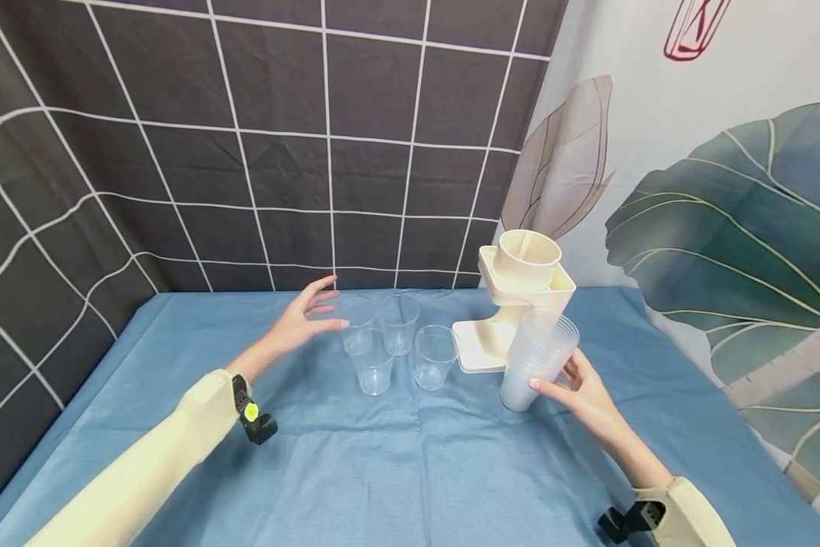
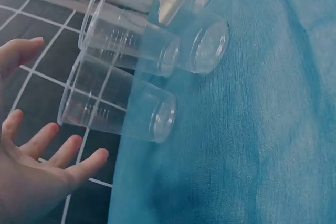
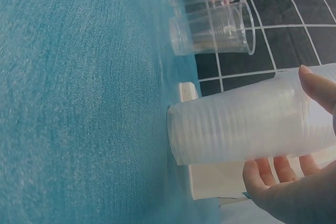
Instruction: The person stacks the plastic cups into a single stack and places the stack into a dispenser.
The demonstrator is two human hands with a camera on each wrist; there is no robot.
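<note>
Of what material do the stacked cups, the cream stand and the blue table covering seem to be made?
Stacked cups: probably smooth, translucent plastic; light passes through, cloudier where walls overlap.
Cream stand: likely moulded plastic, satin; rounded corners, even colour.
Blue table covering: apparently matte woven cloth, with creases and fine texture.

Creased blue cloth (image 1: 341, 471) lies beneath the left hand (image 1: 303, 320); a dark-grey, white-gridded fabric backdrop (image 1: 375, 87) stands beyond it; a white curtain (image 1: 656, 99) with a blue-green leaf print (image 1: 738, 228) hangs beyond the right hand (image 1: 582, 391).
</note>
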